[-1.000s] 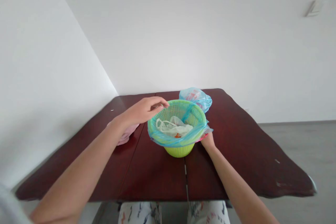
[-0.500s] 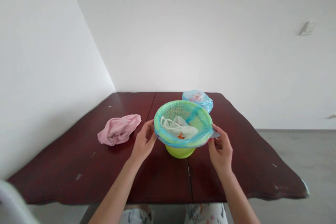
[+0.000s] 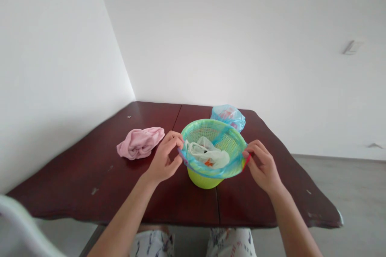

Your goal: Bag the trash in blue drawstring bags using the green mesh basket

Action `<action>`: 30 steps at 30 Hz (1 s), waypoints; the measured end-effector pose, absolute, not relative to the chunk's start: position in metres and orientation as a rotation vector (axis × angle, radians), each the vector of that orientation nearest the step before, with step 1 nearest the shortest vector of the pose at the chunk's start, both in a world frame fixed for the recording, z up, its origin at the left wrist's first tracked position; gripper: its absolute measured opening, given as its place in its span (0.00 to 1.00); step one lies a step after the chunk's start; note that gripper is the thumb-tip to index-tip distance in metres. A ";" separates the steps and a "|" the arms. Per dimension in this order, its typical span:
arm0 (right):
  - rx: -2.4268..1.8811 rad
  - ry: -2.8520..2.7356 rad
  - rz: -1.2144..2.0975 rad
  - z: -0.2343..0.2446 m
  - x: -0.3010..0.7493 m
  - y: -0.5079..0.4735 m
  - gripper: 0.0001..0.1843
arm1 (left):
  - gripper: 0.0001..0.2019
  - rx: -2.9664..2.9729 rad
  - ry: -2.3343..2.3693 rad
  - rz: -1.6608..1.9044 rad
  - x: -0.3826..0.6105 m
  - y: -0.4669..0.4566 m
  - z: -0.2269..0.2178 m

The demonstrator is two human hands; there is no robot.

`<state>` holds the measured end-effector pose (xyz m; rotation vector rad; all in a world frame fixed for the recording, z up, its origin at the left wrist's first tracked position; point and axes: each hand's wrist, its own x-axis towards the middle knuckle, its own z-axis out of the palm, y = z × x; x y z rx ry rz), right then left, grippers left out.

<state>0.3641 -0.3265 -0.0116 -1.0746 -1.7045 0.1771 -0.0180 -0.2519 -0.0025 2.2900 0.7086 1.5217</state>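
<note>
A lime-green plastic basket (image 3: 202, 179) with a woven mesh upper wall stands on the dark red wooden table (image 3: 90, 176). A thin blue plastic bag (image 3: 211, 173) lines it and folds over its rim. A crumpled white plastic bag (image 3: 205, 153) lies inside. My left hand (image 3: 165, 157) pinches the blue bag's edge at the basket's left rim. My right hand (image 3: 261, 167) pinches the opposite edge, where a thin red strip shows.
A pink crumpled cloth (image 3: 139, 143) lies left of the basket. A blue plastic bag (image 3: 229, 117) with something reddish inside sits behind it. Table edges run close in front and right. Patterned trousers (image 3: 193, 244) show below the table, and a white object (image 3: 21, 221) intrudes at lower left.
Both hands have moved from beside the basket onto the blue bag's edge at opposite sides of the rim. The view has tilted slightly, and the basket has barely moved.
</note>
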 end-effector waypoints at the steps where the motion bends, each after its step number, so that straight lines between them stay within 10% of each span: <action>1: -1.086 -1.716 0.177 -0.007 0.360 -0.329 0.16 | 0.06 2.300 0.690 1.503 -0.014 -0.255 0.002; 6: -1.196 -1.705 0.063 -0.001 0.339 -0.344 0.18 | 0.21 2.177 0.792 1.546 0.002 -0.268 -0.001; 24: -1.383 -1.607 0.192 0.016 0.340 -0.333 0.30 | 0.12 1.879 0.997 1.630 0.011 -0.251 -0.008; 30: -1.394 -1.402 0.293 0.015 0.389 -0.289 0.37 | 0.22 1.713 0.945 1.434 -0.031 -0.195 -0.003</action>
